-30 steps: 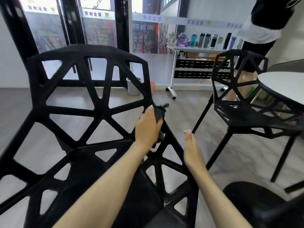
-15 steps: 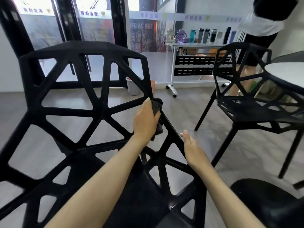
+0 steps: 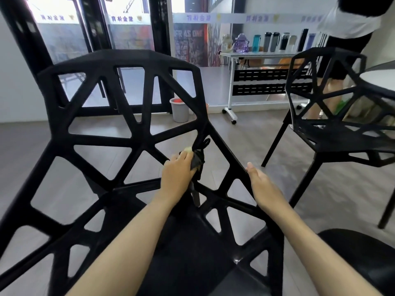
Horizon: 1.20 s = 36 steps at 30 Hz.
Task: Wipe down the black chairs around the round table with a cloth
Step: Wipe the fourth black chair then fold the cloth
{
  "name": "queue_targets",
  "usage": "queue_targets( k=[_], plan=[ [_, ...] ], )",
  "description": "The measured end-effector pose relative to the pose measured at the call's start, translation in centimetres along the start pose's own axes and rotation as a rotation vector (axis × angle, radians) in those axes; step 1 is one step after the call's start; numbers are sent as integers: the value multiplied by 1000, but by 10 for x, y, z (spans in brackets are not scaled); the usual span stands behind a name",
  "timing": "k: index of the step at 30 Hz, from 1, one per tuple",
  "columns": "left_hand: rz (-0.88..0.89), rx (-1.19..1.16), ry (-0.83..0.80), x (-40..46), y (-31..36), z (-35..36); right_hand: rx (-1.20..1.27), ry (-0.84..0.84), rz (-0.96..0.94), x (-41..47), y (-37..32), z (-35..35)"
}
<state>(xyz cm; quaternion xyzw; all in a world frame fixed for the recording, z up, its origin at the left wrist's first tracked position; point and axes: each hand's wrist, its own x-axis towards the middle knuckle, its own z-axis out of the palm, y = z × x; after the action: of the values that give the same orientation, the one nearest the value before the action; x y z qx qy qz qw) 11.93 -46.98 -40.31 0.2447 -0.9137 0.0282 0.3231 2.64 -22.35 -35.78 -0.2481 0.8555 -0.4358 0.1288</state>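
Head view: the left hand point(image 3: 178, 176) pinches a dark cloth point(image 3: 197, 159) against the right-hand strut of the near black chair point(image 3: 119, 99); over the last second the hand and cloth have slid up that strut and then back down to near the joint with the seat, so I judge this strut is being rubbed to and fro; the right hand point(image 3: 261, 184) stays spread and flat beside the chair's edge, gripping nothing; the second black chair point(image 3: 333, 133) by the round desk point(image 3: 378, 79) looks still to be wiped.
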Motion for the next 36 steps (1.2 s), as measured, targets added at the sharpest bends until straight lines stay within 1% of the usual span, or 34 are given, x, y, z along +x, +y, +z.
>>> queue_targets(
  k=[3,5,6,8,11,12,14,18,19,21,24,26,27,28,29,33,35,36],
  plan=[
    [13,54,-106,-23,-19,2,-6,-6,7,-5,-5,-1],
    [25,67,-158,-18,-15,-8,1,-3,16,-8,-8,-2],
    [24,43,-155,-9,-8,-16,4,-4,19,-9,-8,-2],
    [27,-40,-82,19,8,-32,8,-3,12,-9,-9,-3],
    [38,-119,101,82,47,-55,5,2,4,-8,-10,-4],
    [19,-127,116,99,60,-62,6,-3,-3,-8,-10,-3],
    [-12,-126,92,111,75,-62,16,-3,-18,-8,-9,-3],
    [-42,-273,123,81,56,-43,18,1,-24,-7,-7,-3],
    [-46,-271,109,69,48,-35,9,4,-21,-7,-7,-3],
    [-41,-194,48,36,29,-21,-1,8,-6,-7,-7,-2],
    [-34,-131,-80,-13,0,-10,-15,2,-1,-8,-9,-2],
    [-39,-124,-160,-21,-11,-12,-22,0,-3,-10,-11,-3],
    [-21,-88,-197,-15,-12,-15,-22,-3,2,-11,-11,-4],
    [12,-29,-202,-8,-10,-22,-21,-9,8,-12,-12,-4],
    [43,27,-164,1,-6,-29,-15,-14,15,-14,-13,-4],
    [184,200,135,61,30,-58,20,-12,15,-16,-14,-6],
    [248,300,219,94,48,-66,22,-6,5,-15,-13,-6],
    [263,338,230,107,53,-66,20,-1,1,-14,-12,-6]
  ],
)
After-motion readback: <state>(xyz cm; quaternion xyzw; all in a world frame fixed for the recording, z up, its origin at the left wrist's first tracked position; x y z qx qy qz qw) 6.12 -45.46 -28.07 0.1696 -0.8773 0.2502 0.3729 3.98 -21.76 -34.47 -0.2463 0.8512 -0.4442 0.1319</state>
